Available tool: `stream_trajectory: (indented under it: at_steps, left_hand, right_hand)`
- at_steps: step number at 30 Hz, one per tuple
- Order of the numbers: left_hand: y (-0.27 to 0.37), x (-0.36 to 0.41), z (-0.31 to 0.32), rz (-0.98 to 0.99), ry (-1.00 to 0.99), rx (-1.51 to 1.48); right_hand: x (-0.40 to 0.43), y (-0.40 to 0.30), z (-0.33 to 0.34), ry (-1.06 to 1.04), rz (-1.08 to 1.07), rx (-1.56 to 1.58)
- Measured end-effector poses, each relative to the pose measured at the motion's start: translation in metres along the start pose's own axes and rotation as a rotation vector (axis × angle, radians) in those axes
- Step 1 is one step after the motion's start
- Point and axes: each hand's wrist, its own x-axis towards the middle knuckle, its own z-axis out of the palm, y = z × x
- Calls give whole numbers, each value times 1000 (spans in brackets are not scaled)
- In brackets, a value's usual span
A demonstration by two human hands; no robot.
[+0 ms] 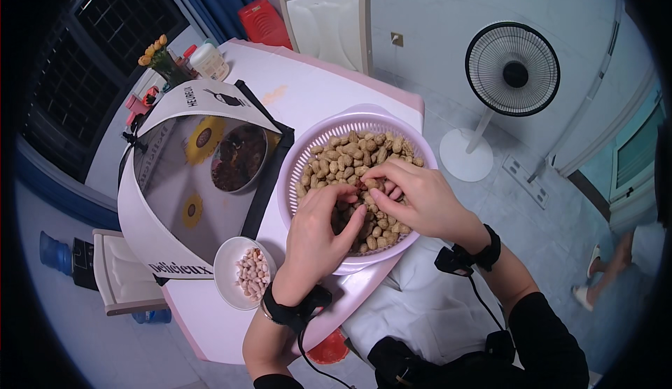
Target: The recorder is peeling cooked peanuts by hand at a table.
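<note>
A purple plastic colander basket full of unshelled peanuts stands at the table's edge before me. Over the peanuts, my right hand pinches one peanut between thumb and fingers. My left hand is just left of it, thumb and fingers apart above the pile; whether its fingertips hold anything cannot be made out. A white bowl with shelled pale pink peanut kernels stands left of the basket, near my left wrist.
A mesh food cover stands at the left over a metal bowl of dark food. A white jar and orange flowers are behind it. Beyond the table are a white chair and a standing fan. Another person's legs show at right.
</note>
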Motion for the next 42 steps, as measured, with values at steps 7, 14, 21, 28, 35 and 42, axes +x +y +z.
stream_trajectory:
  at_steps: [7, 14, 21, 28, 35, 42]
  left_hand:
    - [-1, 0, -1, 63, 26, 57]
    - [0, 2, -5, 123, -25, 54]
    - [2, 3, -5, 277, -40, 103]
    - [9, 0, 3, 236, 28, 103]
    - [9, 0, 2, 192, 48, 85]
    - [6, 1, -2, 247, -21, 122]
  right_hand:
    - [-2, -1, -4, -40, -50, 43]
    - [0, -2, -7, -114, -14, 54]
    - [-1, 2, -8, -144, -91, -7]
    - [1, 2, -12, -121, -140, 12]
    - [1, 7, -8, -151, -126, -84]
    - [2, 8, -11, -205, -138, -83]
